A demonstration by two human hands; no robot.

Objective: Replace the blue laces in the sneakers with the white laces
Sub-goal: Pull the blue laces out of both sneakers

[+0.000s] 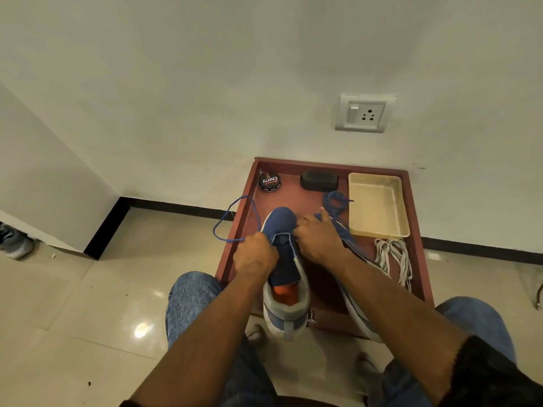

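A blue sneaker [283, 259] with a grey heel and orange insole stands on the red-brown table [417, 230], toe pointing away from me. My left hand [254, 255] grips a blue lace [232, 221] that loops out past the table's left edge. My right hand [318, 237] holds the sneaker's right side near the eyelets, index finger stretched out. The second sneaker [352, 259] lies to the right, mostly hidden under my right arm. Another blue lace [335, 202] lies bunched behind it. The white laces [395, 259] lie at the table's right.
A cream plastic tray [377, 205] sits at the back right of the table. A round polish tin [269, 181] and a black brush [318, 180] stand along the back edge. A wall socket [363, 113] is above. My knees in jeans flank the table.
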